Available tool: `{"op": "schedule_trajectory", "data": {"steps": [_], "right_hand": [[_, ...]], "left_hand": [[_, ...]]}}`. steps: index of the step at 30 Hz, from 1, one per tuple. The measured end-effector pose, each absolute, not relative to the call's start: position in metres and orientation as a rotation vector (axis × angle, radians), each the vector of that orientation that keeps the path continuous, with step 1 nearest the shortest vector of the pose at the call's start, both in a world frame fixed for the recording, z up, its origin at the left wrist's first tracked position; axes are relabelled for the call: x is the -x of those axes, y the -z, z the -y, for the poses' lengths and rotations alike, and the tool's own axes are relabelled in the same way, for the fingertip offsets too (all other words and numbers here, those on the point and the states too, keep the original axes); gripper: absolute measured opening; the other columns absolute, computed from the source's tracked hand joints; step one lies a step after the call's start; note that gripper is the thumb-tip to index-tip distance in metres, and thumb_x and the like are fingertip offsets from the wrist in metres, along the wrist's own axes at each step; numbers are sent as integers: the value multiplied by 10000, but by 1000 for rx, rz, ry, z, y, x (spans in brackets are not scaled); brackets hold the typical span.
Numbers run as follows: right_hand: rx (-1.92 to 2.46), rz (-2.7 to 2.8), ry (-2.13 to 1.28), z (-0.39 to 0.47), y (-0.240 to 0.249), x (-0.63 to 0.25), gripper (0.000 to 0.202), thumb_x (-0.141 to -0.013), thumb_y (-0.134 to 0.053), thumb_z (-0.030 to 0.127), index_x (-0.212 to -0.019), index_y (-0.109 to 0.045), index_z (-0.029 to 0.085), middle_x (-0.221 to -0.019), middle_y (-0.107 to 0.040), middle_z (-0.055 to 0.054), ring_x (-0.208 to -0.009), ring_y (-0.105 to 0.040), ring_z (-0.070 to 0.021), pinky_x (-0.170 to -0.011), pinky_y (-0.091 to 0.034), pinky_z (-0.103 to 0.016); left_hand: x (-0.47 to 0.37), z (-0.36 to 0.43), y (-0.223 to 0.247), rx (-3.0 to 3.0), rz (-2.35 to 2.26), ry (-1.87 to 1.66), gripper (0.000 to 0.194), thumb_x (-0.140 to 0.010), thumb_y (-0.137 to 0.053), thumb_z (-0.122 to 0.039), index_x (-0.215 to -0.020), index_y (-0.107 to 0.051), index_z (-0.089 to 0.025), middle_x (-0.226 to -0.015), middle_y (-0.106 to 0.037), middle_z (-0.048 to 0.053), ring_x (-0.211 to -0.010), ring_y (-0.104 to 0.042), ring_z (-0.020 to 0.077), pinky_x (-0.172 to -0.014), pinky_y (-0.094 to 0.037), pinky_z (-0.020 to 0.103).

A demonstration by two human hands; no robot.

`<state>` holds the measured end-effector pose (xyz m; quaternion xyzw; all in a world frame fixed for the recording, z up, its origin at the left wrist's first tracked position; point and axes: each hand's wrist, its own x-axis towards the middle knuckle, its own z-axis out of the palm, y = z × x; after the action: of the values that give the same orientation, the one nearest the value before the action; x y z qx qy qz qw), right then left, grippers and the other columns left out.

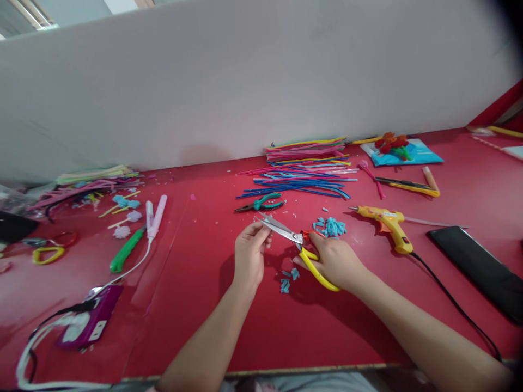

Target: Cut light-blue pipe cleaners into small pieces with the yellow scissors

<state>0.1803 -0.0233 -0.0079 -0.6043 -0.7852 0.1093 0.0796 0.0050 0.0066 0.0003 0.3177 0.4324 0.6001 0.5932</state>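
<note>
My right hand (333,256) is closed on a pair of scissors (284,231) with yellow and red handles. The blades point left and stand slightly apart. At their tips, the fingers of my left hand (250,253) are pinched together; whatever they hold is too small to make out. Beside my right hand lies a pile of short light-blue fuzzy pieces (333,226). A few more blue pieces (286,284) rest on the red table (196,316) between my forearms. Just beyond my left hand are green-handled pliers (261,202).
Bundled pipe cleaners (306,152) lie along the white partition (245,76). On the right are a yellow glue gun (386,223) with its cord and a black phone-like slab (478,267). A green-handled cutter (127,250), a pink hair straightener (157,218) and a purple power strip (92,318) are left.
</note>
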Motion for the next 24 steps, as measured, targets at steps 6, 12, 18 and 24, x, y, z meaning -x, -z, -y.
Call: {"op": "schedule_trajectory", "data": {"steps": [6,12,18,24], "right_hand": [[1801,2398,-281,23,10,-182,407,-764,-321,576,-796,-438,188,-594,-577,-26,-508,-533,-151,-455,-180,-239],[1788,2424,-297,22,9,-182,408,-786,-295,556,-809,-443,177,-620,-587,-44,-515,-532,-149,-457,-162,-248],[1775,2429,-230,24,13,-182,415,-802,-262,546,-796,-438,170,-584,-579,-38,-491,-520,-148,-454,-141,-247],[1776,2425,-224,25,12,-180,420,-803,-255,549,-770,-433,170,-570,-575,-41,-486,-523,-150,-452,-146,-253]], "left_hand": [[-4,-8,0,-773,-981,-1417,52,-657,-606,-176,-699,-598,-148,-582,-528,-22,-502,-436,48,-475,-313,169],[-4,-8,-3,-813,-999,-1421,50,-654,-608,-192,-677,-596,-149,-572,-521,-24,-499,-431,51,-473,-310,173],[-4,-6,-1,-824,-960,-1426,32,-677,-592,-175,-691,-592,-145,-597,-524,-19,-519,-430,48,-489,-318,168],[-4,-6,-1,-817,-943,-1426,30,-689,-583,-171,-698,-589,-144,-610,-524,-17,-526,-432,47,-491,-319,164]]}}
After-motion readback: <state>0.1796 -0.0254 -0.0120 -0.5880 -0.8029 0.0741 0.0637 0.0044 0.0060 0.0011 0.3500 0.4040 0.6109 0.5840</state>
